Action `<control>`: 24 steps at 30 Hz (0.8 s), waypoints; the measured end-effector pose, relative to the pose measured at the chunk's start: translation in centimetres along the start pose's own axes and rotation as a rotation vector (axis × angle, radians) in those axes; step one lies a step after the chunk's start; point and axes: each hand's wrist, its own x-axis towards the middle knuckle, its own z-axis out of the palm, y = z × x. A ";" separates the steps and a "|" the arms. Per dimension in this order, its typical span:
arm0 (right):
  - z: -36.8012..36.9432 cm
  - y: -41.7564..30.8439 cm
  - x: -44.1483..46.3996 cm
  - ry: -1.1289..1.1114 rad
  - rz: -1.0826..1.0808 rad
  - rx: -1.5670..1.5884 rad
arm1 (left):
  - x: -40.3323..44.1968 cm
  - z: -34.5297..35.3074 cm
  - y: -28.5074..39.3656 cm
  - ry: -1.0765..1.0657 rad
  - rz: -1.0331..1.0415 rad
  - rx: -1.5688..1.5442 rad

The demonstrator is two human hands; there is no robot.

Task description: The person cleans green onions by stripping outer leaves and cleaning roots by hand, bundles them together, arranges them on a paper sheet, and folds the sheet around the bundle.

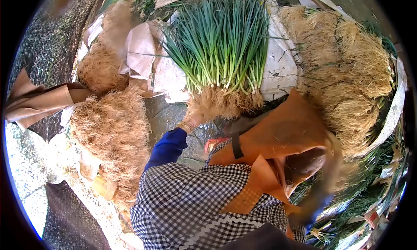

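Observation:
A thick bundle of green onions (221, 54) lies on white sheeting (280, 67), leaves pointing away and stringy roots (226, 103) toward me. My left hand (195, 119), below a blue sleeve, touches the left side of these roots; its fingers are hidden among them. On the right, beside an orange-brown apron (282, 124), my right hand (326, 174) is smeared by motion, so its fingers and anything in them cannot be made out.
Piles of pale, root-side-out bundles stand at the left (110, 141) and right (347, 72). Loose green leaves (360, 193) lie at the lower right. A brown folded sheet (43, 102) sticks out at the far left, near dark netting (47, 46).

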 end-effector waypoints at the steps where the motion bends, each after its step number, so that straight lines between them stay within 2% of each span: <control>1: 4.3 -2.0 2.6 -0.126 -0.281 -0.081 | -0.2 2.4 -0.6 0.319 -0.200 -0.215; 2: 8.6 -4.1 5.1 -0.239 -0.569 -0.125 | -0.3 1.7 -0.3 0.320 -0.210 -0.220; 3: 12.9 -7.7 7.0 -0.268 -0.740 -0.352 | -0.5 0.1 0.4 0.493 -0.120 -0.166; 4: 17.8 -9.0 8.5 -0.426 -0.720 -0.376 | -0.2 -0.8 0.8 0.664 -0.029 -0.107; 5: 22.9 -9.6 10.4 -0.476 -0.841 -0.513 | 0.7 -0.1 1.2 0.658 -0.033 -0.101; 6: 27.4 -11.5 11.6 -0.669 -0.751 -0.825 | 1.1 0.0 2.8 0.640 -0.009 -0.108; 7: 31.5 -13.1 12.4 -0.774 -0.822 -1.048 | 1.5 0.7 3.4 0.605 -0.027 -0.047; 9: 38.0 -12.1 14.1 -0.893 -0.886 -1.270 | 3.1 2.6 3.5 0.574 -0.090 -0.001; 11: 44.6 -8.5 14.5 -0.876 -0.794 -1.190 | 3.9 3.2 2.9 0.608 -0.086 -0.001; 12: 44.0 -9.6 14.6 -0.936 -0.780 -1.154 | 3.9 3.5 2.4 0.656 -0.076 0.014; 13: 43.2 -10.8 14.8 -0.997 -0.764 -1.118 | 3.8 5.9 1.5 0.651 -0.071 -0.149; 15: 41.6 -10.4 14.5 -1.006 -0.837 -1.110 | 0.4 8.4 1.0 0.329 -0.407 -0.333; 16: 40.8 -10.2 14.4 -1.009 -0.874 -1.106 | -3.0 10.9 0.3 0.337 -0.215 -0.309; 17: 40.8 -9.7 14.6 -1.016 -0.890 -1.087 | -6.4 11.7 0.2 -0.056 -0.219 -0.273; 18: 41.4 -8.8 14.6 -0.998 -0.923 -1.089 | -10.2 14.4 -0.3 -0.227 -0.131 -0.173; 19: 42.5 -7.5 14.9 -0.962 -0.969 -1.108 | -12.8 14.7 -0.9 -0.618 -0.187 -0.174; 20: 43.7 -6.0 15.3 -0.917 -1.021 -1.135 | -15.2 21.4 -2.6 -0.380 -0.245 -0.097; 22: 44.0 -5.5 15.1 -0.889 -1.068 -1.175 | -11.7 16.1 -1.6 -0.006 -0.562 -0.392; 23: 43.5 -5.8 14.9 -0.898 -1.082 -1.188 | -9.0 11.5 -0.2 0.146 -0.622 -0.410; 24: 43.4 -5.9 14.8 -0.172 -1.372 -1.797 | -5.7 6.7 1.0 0.304 -0.673 -0.423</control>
